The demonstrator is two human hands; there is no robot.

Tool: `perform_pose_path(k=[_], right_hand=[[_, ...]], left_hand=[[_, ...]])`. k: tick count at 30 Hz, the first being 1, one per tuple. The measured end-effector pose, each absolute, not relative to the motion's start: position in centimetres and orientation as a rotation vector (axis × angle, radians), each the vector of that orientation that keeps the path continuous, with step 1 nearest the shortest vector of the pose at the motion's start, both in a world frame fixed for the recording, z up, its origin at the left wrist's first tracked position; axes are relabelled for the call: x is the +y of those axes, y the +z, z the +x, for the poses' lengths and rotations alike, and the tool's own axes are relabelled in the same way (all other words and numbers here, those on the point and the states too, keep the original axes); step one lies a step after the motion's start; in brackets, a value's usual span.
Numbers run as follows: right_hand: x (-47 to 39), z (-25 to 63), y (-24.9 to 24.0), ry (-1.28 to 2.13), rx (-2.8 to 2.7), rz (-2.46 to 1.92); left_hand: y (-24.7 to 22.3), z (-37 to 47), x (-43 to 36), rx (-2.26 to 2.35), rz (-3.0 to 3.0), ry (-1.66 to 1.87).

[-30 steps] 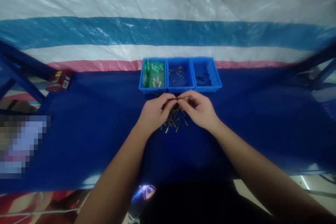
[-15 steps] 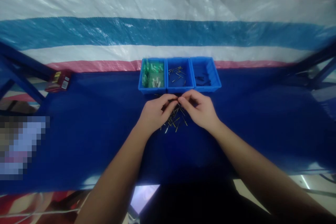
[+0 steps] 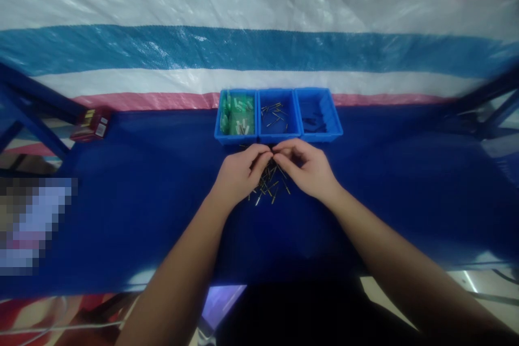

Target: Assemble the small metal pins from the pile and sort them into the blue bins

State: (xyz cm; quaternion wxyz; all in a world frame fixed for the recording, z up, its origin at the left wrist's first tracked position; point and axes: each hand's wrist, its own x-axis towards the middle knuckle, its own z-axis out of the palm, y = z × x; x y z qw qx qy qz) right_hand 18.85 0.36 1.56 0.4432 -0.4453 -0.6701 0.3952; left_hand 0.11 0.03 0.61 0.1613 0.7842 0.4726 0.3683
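Note:
My left hand (image 3: 242, 173) and my right hand (image 3: 310, 169) meet fingertip to fingertip above a pile of thin brass-coloured pins (image 3: 267, 184) on the blue table. Both are closed in a pinch; whatever lies between the fingertips is too small to make out. Just beyond my hands stand three joined blue bins. The left bin (image 3: 237, 139) holds green and clear small pieces, the middle bin (image 3: 279, 137) several thin metal pins, and the right bin (image 3: 337, 124) small dark pieces.
The blue table (image 3: 141, 200) spreads to both sides. A dark red box (image 3: 90, 124) sits at its back left, near a blue metal frame (image 3: 36, 100). A striped plastic sheet (image 3: 251, 51) hangs behind. Below the near edge a lit screen (image 3: 222, 305) shows.
My fingertips have shifted very slightly to the left and remain together. The pile and bins look the same.

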Motion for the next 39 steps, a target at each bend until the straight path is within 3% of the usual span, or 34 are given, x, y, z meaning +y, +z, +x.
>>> perform_pose_path(k=[12,23,39], right_hand=[[0.16,18.94,1.81,0.836,-1.725,-1.131],[0.28,19.09,2.18,0.942,-1.671,-1.226],[0.23,18.85,1.76,0.873,-1.670,-1.168]], left_hand=[[0.70,0.06,0.11,1.337,2.274,0.970],[0.33,0.53,-0.15,1.277,2.139,1.158],[0.54,0.21,0.02,1.383,2.164,1.032]])
